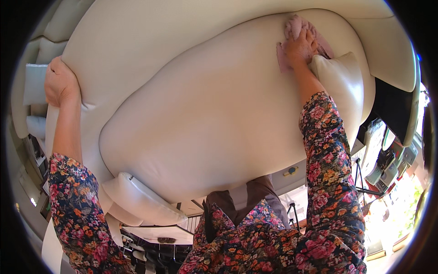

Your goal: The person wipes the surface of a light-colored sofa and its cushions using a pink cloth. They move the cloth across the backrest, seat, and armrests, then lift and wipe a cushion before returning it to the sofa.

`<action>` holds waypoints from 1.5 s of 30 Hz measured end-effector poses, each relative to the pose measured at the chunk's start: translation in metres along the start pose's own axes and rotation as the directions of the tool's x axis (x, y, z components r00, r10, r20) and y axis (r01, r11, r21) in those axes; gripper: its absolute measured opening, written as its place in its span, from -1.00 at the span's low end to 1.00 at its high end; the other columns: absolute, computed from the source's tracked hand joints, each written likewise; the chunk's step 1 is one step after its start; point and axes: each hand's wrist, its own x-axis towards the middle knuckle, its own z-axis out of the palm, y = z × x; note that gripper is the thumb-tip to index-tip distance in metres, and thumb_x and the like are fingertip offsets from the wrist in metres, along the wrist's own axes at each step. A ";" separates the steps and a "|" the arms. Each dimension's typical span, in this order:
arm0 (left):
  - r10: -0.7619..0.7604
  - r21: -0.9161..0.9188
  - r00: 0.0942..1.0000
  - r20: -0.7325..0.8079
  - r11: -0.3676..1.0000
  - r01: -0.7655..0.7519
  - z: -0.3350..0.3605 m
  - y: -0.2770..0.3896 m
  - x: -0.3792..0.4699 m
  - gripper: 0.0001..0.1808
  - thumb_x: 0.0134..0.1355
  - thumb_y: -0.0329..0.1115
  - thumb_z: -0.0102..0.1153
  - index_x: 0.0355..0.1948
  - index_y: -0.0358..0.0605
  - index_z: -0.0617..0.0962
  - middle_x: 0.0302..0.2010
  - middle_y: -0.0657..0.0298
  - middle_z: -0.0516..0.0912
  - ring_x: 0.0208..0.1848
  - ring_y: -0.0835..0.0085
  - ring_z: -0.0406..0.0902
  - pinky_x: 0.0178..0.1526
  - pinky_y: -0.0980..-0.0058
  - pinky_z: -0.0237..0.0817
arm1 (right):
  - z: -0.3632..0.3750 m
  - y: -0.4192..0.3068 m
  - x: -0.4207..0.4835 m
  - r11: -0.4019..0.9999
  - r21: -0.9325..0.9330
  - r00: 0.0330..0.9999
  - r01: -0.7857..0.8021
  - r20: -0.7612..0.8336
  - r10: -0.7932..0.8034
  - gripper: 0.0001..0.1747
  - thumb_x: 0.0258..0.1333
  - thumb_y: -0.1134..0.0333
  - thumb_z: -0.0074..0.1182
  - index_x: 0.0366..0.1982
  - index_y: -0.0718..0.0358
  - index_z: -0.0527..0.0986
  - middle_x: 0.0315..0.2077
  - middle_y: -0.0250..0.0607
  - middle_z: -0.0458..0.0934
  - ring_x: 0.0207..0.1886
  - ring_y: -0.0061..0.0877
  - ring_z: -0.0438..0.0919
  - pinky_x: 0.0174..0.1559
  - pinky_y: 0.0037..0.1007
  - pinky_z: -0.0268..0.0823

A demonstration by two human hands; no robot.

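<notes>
My right hand (301, 48) is on a pink cloth (297, 25) at the far right of a cream leather-look sofa seat (202, 106). The cloth is bunched around my fingers, and a flat part of it shows beside my wrist. A cream cushion (342, 77) stands right beside that forearm. My left hand (61, 82) is curled against the left edge of the sofa's cream backrest (143, 51). The leather creases near that wrist. Its fingertips are hidden, and I see no object in it.
A second cream cushion (143, 200) leans at the near left of the seat. More pale upholstery with a light cushion (35, 84) lies beyond my left hand. At the right are a black surface (391, 106), a plastic-wrapped item (373, 144) and a black stand (359, 178).
</notes>
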 end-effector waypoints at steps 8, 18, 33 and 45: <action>0.002 0.062 1.000 -0.004 0.998 -0.002 0.003 0.002 0.008 -0.35 0.30 0.16 -0.30 0.05 0.16 0.76 0.03 0.08 0.78 0.16 0.00 0.64 0.25 0.13 0.27 | -0.014 -0.036 -0.076 0.980 0.090 0.983 0.178 -0.072 -0.172 -0.39 0.19 -0.11 0.20 0.20 0.00 0.60 0.32 -0.24 0.49 0.34 0.02 0.38 0.29 0.11 0.23; -0.010 0.072 1.000 0.007 0.997 0.010 0.007 0.011 0.014 -0.34 0.29 0.11 -0.29 0.00 0.05 0.77 0.02 0.06 0.78 0.15 0.07 0.65 0.30 0.17 0.15 | -0.075 -0.131 -0.234 0.843 0.393 0.865 0.368 0.188 -0.465 -0.32 -0.01 0.11 0.36 0.24 -0.08 0.57 0.43 -0.25 0.34 0.49 -0.07 0.19 0.41 0.09 0.06; 0.002 0.026 0.999 -0.054 1.000 -0.001 0.007 0.018 0.003 -0.36 0.32 0.12 -0.31 0.02 0.09 0.76 0.02 0.09 0.78 0.16 0.08 0.63 0.30 0.22 0.15 | -0.066 -0.260 -0.337 0.357 0.554 0.398 0.752 0.049 -0.916 -0.45 0.23 0.21 0.08 0.27 0.01 0.51 0.36 -0.30 0.40 0.51 -0.18 0.18 0.52 0.07 -0.04; -0.008 0.018 0.998 -0.054 1.000 0.009 0.001 0.016 -0.006 -0.38 0.30 0.10 -0.29 0.00 0.13 0.77 -0.05 0.09 0.80 0.09 0.04 0.67 0.18 0.19 0.33 | -0.006 -0.079 -0.097 0.865 0.118 0.873 0.488 -0.063 -0.484 -0.17 0.16 -0.21 0.25 0.35 0.09 0.46 0.34 -0.27 0.46 0.40 -0.13 0.32 0.37 0.04 0.19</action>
